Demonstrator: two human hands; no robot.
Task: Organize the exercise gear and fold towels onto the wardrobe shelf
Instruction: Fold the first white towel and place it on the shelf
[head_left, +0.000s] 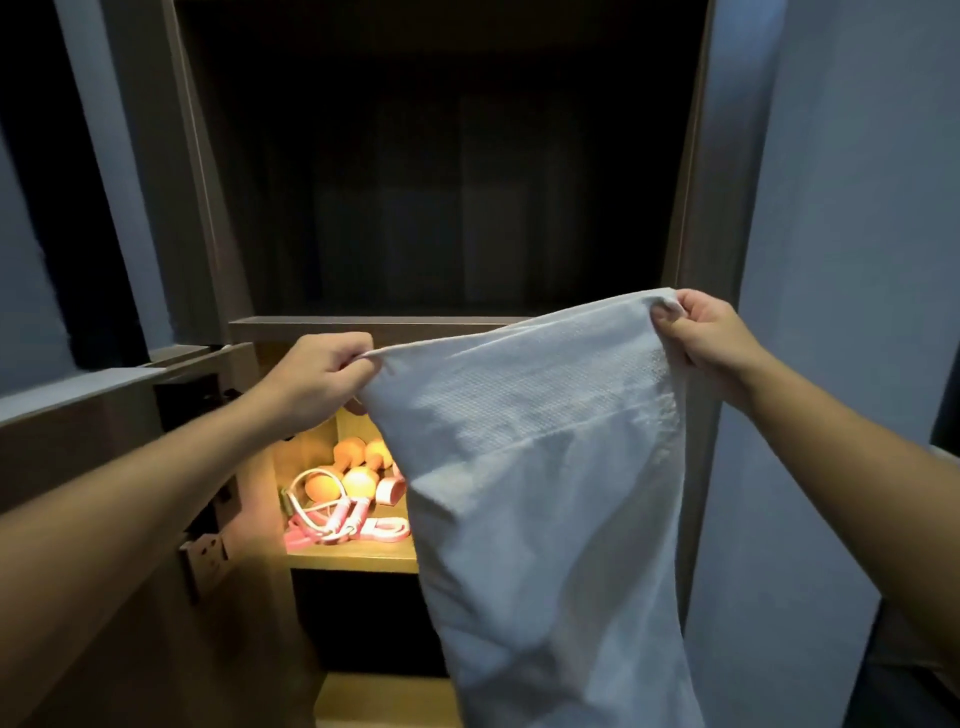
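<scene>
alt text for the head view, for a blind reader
The left hand and right hand each pinch a top corner of a white towel hanging before an open wardrobe. Behind it, a lit shelf holds dumbbells and a pink jump rope.

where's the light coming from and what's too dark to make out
Head view: warm light glows only in the lower wooden shelf, on the pink skipping rope and orange dumbbells; the upper wardrobe compartment is nearly black; the white textured towel looks grey.

- The towel (545, 467) is held before the wardrobe (208, 208), pinched at its top corners by the left hand (317, 379) and right hand (711, 332).
- On the shelf (353, 562) behind it, dumbbells (358, 470) are set at the back, a jump rope (332, 517) before them.
</scene>
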